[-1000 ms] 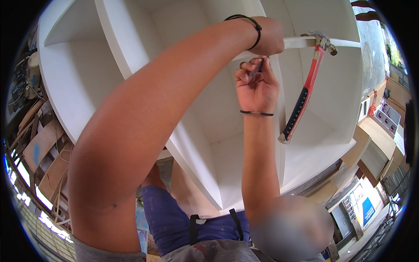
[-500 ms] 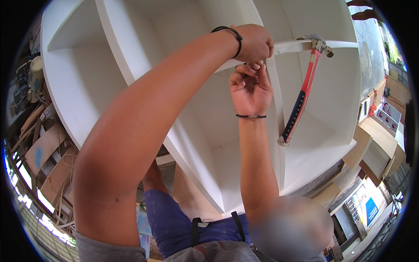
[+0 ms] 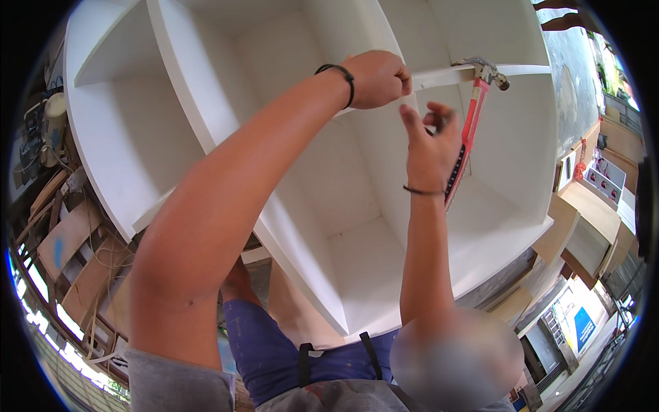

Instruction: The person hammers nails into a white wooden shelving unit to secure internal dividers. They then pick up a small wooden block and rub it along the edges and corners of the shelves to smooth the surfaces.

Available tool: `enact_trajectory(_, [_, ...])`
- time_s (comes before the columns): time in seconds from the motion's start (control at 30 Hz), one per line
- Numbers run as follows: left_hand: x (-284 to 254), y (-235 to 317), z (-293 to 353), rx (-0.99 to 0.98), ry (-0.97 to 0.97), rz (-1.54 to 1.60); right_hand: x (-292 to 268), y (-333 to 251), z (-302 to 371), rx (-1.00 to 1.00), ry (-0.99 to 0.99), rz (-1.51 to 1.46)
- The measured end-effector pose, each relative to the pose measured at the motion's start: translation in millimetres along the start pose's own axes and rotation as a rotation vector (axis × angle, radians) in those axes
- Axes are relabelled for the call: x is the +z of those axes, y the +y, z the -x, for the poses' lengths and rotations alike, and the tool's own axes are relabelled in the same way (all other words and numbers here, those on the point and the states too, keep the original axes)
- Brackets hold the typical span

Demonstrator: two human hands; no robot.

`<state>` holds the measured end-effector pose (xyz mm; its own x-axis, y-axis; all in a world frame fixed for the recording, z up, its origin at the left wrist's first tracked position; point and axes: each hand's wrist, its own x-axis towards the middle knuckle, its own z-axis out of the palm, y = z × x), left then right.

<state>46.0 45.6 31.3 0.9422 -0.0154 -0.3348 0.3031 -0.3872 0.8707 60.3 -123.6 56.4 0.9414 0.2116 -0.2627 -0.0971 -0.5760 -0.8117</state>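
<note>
My left hand (image 3: 376,79) is closed in a pinch at the edge of a white shelf unit (image 3: 274,226), close to where two boards meet. What it pinches, if anything, is too small or hidden to make out. Below and to its right my right hand (image 3: 434,154) is raised, thumb and fingers apart, slightly blurred, with nothing visible in it. Just beside that hand a claw hammer (image 3: 472,117) with a red and black handle hangs by its head from a white board edge. My right hand and wrist hide part of its grip.
Scrap wood boards (image 3: 65,237) and cords pile up along the left. On the right stand wooden boxes (image 3: 594,237) and boards. A person's legs (image 3: 563,17) show at the top right, and a blurred round patch (image 3: 456,357) covers the lower right.
My right hand has come away from my left and moved right and down toward the hammer handle, its fingers spreading. The left hand has shifted slightly left and down in the picture, still closed.
</note>
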Motion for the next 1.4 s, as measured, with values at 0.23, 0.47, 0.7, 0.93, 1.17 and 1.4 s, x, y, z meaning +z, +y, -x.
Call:
enact_trajectory(0.23, [7.9,0.4,3.1,0.019,0.091,0.051,12.9,7.5,-22.1,-0.228,0.04,0.383])
enact_trajectory(0.47, [25.9,-7.7,8.8,0.192,0.298,-0.166,10.5,12.5,-23.3,-0.371,0.025,0.408])
enact_trajectory(0.7, [27.3,-14.3,13.9,0.343,0.367,-0.236,7.9,14.2,-23.8,-0.307,-0.006,0.349])
enact_trajectory(0.93, [39.9,-12.3,18.3,0.282,0.49,-0.315,8.2,9.4,-22.6,-0.295,-0.004,0.339])
enact_trajectory(1.17, [44.0,-9.6,23.0,0.279,0.534,-0.485,6.0,12.8,-25.2,-0.338,-0.001,0.354])
enact_trajectory(1.4, [41.1,-7.8,21.9,0.234,0.561,-0.431,4.8,15.7,-28.8,-0.324,-0.03,0.359])
